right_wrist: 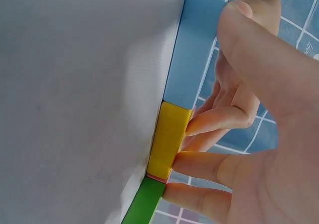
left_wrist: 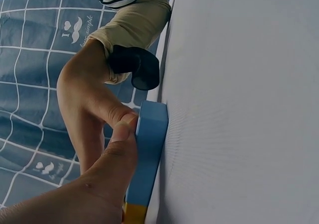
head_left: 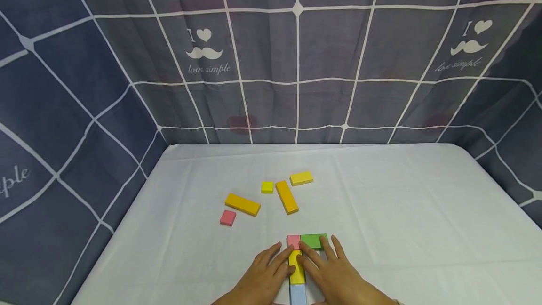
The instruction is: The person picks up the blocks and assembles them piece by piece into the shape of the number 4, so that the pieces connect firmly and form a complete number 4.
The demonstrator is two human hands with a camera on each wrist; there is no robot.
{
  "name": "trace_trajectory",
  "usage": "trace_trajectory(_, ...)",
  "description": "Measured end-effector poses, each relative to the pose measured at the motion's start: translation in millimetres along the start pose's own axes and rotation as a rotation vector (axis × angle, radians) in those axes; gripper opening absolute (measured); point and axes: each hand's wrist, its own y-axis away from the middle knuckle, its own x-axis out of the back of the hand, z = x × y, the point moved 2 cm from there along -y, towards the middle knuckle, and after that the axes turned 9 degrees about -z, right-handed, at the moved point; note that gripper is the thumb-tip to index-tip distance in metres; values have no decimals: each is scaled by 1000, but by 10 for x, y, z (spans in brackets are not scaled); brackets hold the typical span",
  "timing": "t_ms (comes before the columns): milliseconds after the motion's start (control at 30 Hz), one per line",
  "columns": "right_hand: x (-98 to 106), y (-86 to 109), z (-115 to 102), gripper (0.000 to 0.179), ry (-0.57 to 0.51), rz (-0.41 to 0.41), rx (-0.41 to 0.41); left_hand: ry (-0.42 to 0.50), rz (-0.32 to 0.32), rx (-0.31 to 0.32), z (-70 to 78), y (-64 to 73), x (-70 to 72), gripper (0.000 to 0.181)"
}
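Observation:
In the head view, a yellow block (head_left: 298, 276) lies end to end with a blue block (head_left: 298, 294) near the table's front. A pink square block (head_left: 293, 240) sits at the yellow block's far end, and a green block (head_left: 312, 241) runs rightward from it. My left hand (head_left: 263, 274) touches the yellow and pink blocks from the left. From the other side, my right hand (head_left: 338, 279) rests extended fingers on the yellow, pink and green blocks. Both thumbs meet at the blue block (left_wrist: 152, 149) in the left wrist view.
Beyond the hands lie two orange blocks (head_left: 243, 204), a small yellow square block (head_left: 267, 187), a yellow block (head_left: 301, 178) and another pink square (head_left: 227, 218). White cloth covers the table (head_left: 402, 211). Dark checked curtains (head_left: 326, 41) enclose its back and sides.

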Motion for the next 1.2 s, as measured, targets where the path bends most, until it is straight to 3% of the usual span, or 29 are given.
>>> trace_trajectory(233, -2, 2, -8, 91, 15, 3, -6, -27, 29, -18, 0, -2, 2, 91)
trace_trajectory(467, 4, 11, -4, 89, 9, 16, -5, -119, 270, -121, -22, -5, -6, 64)
trace_trajectory(567, -1, 10, -2, 87, -9, -10, -9, -111, 287, -138, -63, -5, 21, 62)
trace_trajectory(733, 4, 7, 4, 87, -31, -17, -6, 35, 189, -12, -222, 7, 149, 65)
trace_trajectory(800, 13, 6, 9, 86, -37, -29, -7, 87, 204, 56, -312, 1, 219, 64)
trace_trajectory(900, 23, 3, 14, 86, -57, -54, -13, 119, 286, 106, -449, -38, 310, 62)
trace_trajectory(1033, 30, -2, 14, 86, -73, -78, -21, 130, 348, 121, -585, -132, 398, 61)
trace_trajectory(1200, 36, -2, 4, 86, -72, -81, -27, 147, 359, 128, -673, -293, 515, 61)
